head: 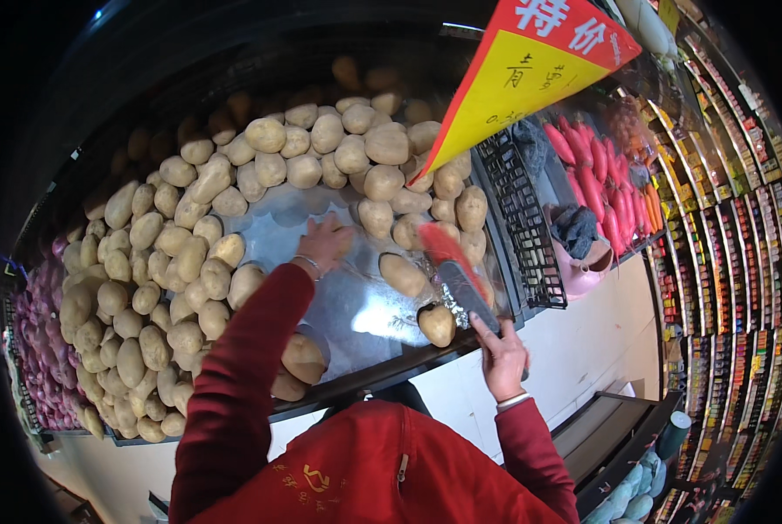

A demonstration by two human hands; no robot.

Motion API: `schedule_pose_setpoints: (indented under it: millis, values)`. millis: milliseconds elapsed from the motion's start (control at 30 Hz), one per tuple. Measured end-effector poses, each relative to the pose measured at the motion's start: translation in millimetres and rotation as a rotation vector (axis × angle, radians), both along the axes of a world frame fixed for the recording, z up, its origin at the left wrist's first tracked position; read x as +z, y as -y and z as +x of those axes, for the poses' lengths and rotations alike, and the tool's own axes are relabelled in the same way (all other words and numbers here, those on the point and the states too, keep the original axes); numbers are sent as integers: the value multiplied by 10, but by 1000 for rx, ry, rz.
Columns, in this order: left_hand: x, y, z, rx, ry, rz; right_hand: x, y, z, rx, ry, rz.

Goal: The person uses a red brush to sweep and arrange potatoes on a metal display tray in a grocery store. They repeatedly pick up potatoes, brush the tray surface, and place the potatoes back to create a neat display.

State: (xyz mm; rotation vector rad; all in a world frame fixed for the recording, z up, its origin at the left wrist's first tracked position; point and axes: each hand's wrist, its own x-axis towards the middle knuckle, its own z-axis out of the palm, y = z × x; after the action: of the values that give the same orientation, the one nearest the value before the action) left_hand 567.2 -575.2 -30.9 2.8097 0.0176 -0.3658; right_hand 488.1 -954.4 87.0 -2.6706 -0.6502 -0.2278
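Observation:
My right hand (504,357) grips the handle of a brush (466,291) with a grey back and red bristles. Its bristle end is blurred and lies over the right side of the potato display. On the bare shiny surface (338,295) in the middle rests or hovers my left hand (325,243), also blurred. Whether its fingers hold a potato cannot be told. Near the brush are a long potato (402,275) and a rounder potato (436,325), with crumpled silvery film (455,306) beside them. A large heap of potatoes (181,255) curves around the left and far sides.
Red onions (40,334) lie at far left. A red-and-yellow price sign (528,72) hangs over the far right potatoes. Beyond a black plastic crate (522,216) are a pink watering can (581,262), a dark cloth (573,226) and red radishes (597,177). Stocked shelves (725,314) line the right.

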Motion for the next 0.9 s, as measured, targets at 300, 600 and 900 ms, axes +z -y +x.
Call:
schedule_pose_setpoints:
  millis: [300,600,900]
  values:
    - [266,-715,-468,33,51,557,-386,-547,26,198,-239,-312]
    - [189,1262,-222,-340,280,-84,118,83,285,-130,-91,300]
    - [2,1577,48,-444,148,-140,23,434,50,-281,-67,305]
